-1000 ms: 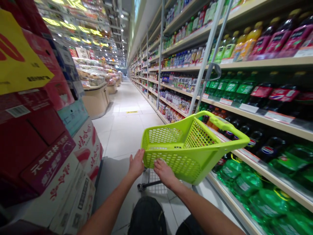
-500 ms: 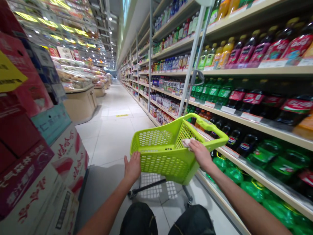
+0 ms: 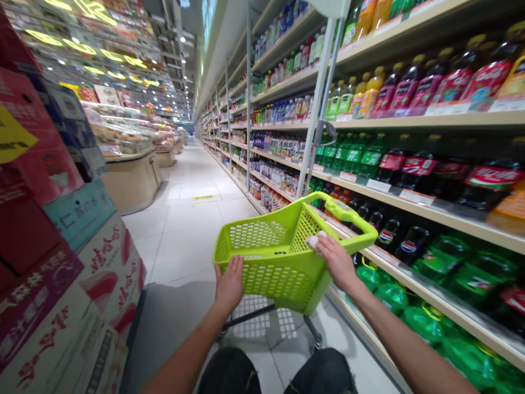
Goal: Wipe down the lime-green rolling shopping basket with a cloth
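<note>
To the left of the lime-green, perforated plastic shopping cart (image 3: 283,279), and apart from it, stacked red, pink and white printed cardboard cartons (image 3: 106,268) are noted. At the cart's left end, the bare left hand (image 3: 229,280) is laid on the near rim, fingers extended; whether the rim is clenched cannot be told. The cart's body is located between the two hands and beyond the dark-clad knees (image 3: 232,372); its long axis is set crosswise, rising to the right. Toward the cart's right end, a crumpled, soft white wad (image 3: 315,239), material undetermined, is grasped in the fingers of the right hand (image 3: 336,260) and is held at the near rim. By this hand, the nearer of the two, the looped green plastic handle (image 3: 359,220) is approached closely but not gripped. Right of the cart, beige-edged shelves (image 3: 471,216) are stocked with coloured plastic drink bottles (image 3: 422,164).
</note>
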The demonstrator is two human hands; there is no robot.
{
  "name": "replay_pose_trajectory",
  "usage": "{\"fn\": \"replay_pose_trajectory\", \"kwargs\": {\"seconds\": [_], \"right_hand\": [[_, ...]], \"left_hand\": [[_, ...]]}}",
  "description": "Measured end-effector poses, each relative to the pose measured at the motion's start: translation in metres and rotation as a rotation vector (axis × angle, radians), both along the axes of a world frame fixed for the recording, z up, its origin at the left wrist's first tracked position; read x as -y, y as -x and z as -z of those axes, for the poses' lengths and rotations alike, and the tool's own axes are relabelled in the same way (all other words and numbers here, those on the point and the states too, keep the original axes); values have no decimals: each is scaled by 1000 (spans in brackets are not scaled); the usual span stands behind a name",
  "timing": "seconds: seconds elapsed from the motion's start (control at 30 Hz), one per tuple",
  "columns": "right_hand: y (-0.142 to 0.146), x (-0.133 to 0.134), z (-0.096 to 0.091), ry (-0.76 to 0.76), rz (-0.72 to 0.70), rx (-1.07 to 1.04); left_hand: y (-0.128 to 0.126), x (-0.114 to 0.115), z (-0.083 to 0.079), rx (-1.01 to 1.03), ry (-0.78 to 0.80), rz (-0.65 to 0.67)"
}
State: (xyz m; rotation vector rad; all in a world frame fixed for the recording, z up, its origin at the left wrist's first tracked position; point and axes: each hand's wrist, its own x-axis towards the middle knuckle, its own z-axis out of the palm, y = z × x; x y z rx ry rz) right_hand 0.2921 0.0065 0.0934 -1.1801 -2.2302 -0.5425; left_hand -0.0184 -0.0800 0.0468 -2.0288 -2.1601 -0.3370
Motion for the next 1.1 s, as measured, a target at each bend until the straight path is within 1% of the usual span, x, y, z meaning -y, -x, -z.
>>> {"fn": "replay_pose_trajectory", "kwargs": {"seconds": [0.07,0.13,0.23,0.3,0.37,0.47,0.53,0.57,0.7,0.77,0.83,0.93,1.03,1.1], "right_hand": [[-30,0,-11,-31,110,-38],[-42,2,-11,-63,166,-80],[-34,2,5,-124,155,-174],[-26,-3,13,-155,139,-234],[-22,-12,15,-154,127,-256],[-16,-26,11,-98,117,-252],[-2,-32,11,-31,94,-243],[9,-33,13,11,66,-234],[72,-28,30,167,-75,-208],[100,-23,36,213,-95,-211],[118,-20,40,239,-109,-214],[130,-19,44,245,-179,-216],[130,-21,49,231,-241,-237],[127,-22,52,235,-248,-254]], "left_hand": [[-2,-1,1,11,13,-16],[-3,-2,2,20,17,-16],[3,-4,-1,41,13,-78],[10,-5,-4,48,24,-117],[15,-5,-7,52,44,-120],[15,-3,-9,47,49,-123],[11,0,-7,30,45,-147],[8,2,-6,19,45,-158],[-3,11,-4,-8,55,-161],[-9,14,-5,0,64,-153],[-13,16,-6,21,75,-153],[-21,18,-7,48,83,-144],[-33,22,-5,66,82,-105],[-42,25,-4,81,79,-75]]}}
